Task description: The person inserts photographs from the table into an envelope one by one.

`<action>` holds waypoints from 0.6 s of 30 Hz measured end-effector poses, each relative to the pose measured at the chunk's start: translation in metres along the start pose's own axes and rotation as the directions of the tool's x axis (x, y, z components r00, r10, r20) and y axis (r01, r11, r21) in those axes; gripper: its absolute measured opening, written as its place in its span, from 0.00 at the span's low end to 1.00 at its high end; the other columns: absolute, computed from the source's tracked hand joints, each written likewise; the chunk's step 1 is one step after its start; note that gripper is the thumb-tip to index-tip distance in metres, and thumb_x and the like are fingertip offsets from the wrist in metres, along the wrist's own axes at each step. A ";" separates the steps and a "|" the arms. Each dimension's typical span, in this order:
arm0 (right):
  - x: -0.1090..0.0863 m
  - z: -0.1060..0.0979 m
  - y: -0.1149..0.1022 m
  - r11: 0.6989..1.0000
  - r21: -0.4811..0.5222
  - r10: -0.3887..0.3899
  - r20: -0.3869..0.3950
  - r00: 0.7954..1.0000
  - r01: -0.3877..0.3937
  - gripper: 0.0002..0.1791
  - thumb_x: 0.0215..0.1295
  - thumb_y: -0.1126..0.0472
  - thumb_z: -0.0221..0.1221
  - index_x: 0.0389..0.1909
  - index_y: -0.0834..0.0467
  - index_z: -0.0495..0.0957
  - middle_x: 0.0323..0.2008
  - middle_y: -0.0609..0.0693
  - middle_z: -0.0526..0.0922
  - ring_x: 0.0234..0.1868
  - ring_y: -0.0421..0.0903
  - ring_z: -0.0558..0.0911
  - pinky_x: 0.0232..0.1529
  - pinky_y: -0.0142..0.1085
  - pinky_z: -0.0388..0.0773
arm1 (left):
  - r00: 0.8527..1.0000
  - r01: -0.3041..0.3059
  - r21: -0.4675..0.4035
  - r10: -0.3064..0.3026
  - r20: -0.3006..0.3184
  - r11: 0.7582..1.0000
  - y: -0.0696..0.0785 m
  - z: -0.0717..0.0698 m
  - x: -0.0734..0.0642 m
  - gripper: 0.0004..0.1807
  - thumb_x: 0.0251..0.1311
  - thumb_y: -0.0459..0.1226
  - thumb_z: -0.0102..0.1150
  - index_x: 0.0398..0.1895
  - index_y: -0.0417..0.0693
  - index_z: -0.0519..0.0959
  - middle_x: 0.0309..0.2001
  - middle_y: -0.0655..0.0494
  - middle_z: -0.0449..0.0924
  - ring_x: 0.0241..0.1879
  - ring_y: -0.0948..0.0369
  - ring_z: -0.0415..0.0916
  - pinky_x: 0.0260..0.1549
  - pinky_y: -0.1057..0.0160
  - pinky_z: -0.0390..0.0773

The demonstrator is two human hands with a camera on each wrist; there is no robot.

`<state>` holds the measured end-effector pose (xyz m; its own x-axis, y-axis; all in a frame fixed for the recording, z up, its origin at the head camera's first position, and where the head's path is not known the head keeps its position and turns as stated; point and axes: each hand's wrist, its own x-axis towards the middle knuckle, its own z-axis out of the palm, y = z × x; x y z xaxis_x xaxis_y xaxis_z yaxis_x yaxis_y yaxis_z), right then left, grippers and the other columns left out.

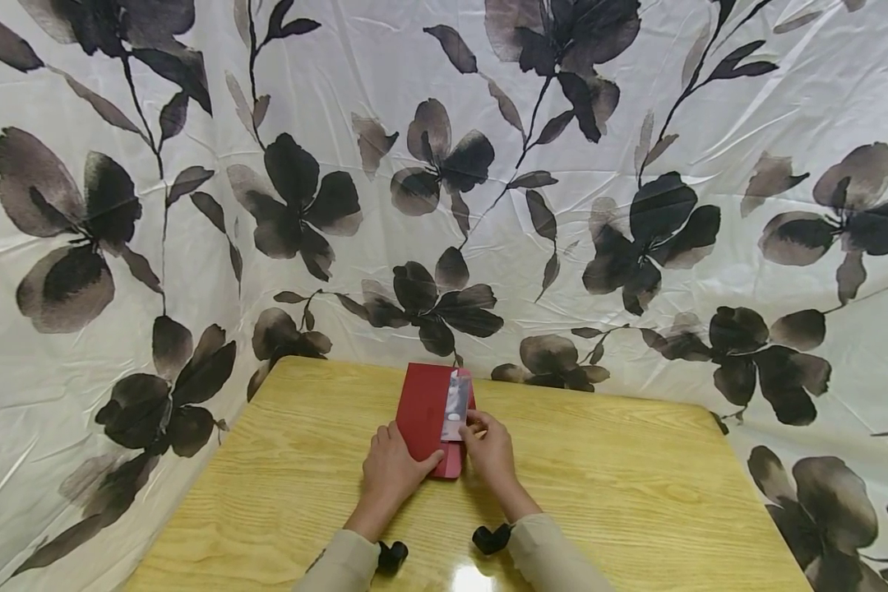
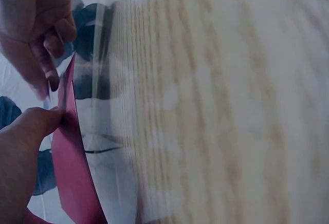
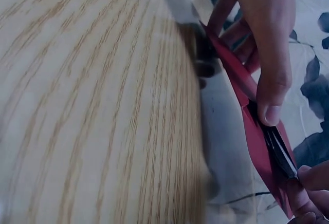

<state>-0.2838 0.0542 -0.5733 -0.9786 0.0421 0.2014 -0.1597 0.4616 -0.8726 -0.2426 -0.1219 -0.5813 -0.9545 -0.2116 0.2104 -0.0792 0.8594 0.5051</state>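
Tilted up over the table, a red envelope (image 1: 423,407) faces me with its opening and pink inner side to the right. My left hand (image 1: 394,464) grips its lower left part, thumb across the front, and the left wrist view has that thumb (image 2: 36,124) pressed on the red paper. A grey and pink printed slip of paper, like a banknote (image 1: 455,409), lies lengthwise along the opening, partly overlapping the envelope. With thumb and fingers, my right hand (image 1: 488,444) pinches the slip's right edge. In the right wrist view the envelope (image 3: 257,142) gapes around the slip's thin edge.
Beneath the hands is a wood-grain table (image 1: 607,485) with a glossy surface. A pale curtain with dark flowers (image 1: 429,308) hangs behind it and along the sides. Small black devices (image 1: 492,538) sit at both wrists, by the beige sleeves (image 1: 555,551).
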 end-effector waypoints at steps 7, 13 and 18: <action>-0.001 0.006 -0.003 0.998 -0.030 -0.056 0.008 0.998 0.056 0.14 0.70 0.66 0.70 0.54 0.65 0.87 0.30 0.49 0.85 0.28 0.39 0.76 0.25 0.29 0.69 | 1.000 -0.003 0.001 0.003 -0.006 1.000 0.000 0.000 0.000 0.57 0.49 0.65 0.79 0.65 0.27 0.71 0.46 0.39 0.75 0.44 0.46 0.76 0.38 0.45 0.85; 0.001 0.009 -0.003 0.997 -0.038 -0.070 0.018 0.997 0.071 0.14 0.71 0.66 0.69 0.55 0.65 0.88 0.29 0.48 0.85 0.30 0.40 0.77 0.29 0.31 0.72 | 1.000 -0.001 -0.001 0.001 -0.001 1.000 -0.001 0.001 0.001 0.58 0.49 0.66 0.79 0.65 0.27 0.71 0.46 0.39 0.75 0.45 0.47 0.76 0.38 0.45 0.85; 0.003 0.011 -0.003 0.998 -0.034 -0.045 0.032 0.998 0.047 0.14 0.72 0.64 0.69 0.56 0.62 0.88 0.30 0.47 0.85 0.31 0.40 0.78 0.32 0.33 0.76 | 1.000 -0.004 -0.005 0.004 -0.007 1.000 -0.001 0.000 0.000 0.57 0.48 0.65 0.79 0.64 0.27 0.71 0.45 0.40 0.74 0.44 0.47 0.76 0.38 0.45 0.85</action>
<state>-0.2875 0.0432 -0.5752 -0.9740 -0.0069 0.2266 -0.2005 0.4931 -0.8465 -0.2427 -0.1227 -0.5817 -0.9526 -0.2115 0.2185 -0.0738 0.8579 0.5085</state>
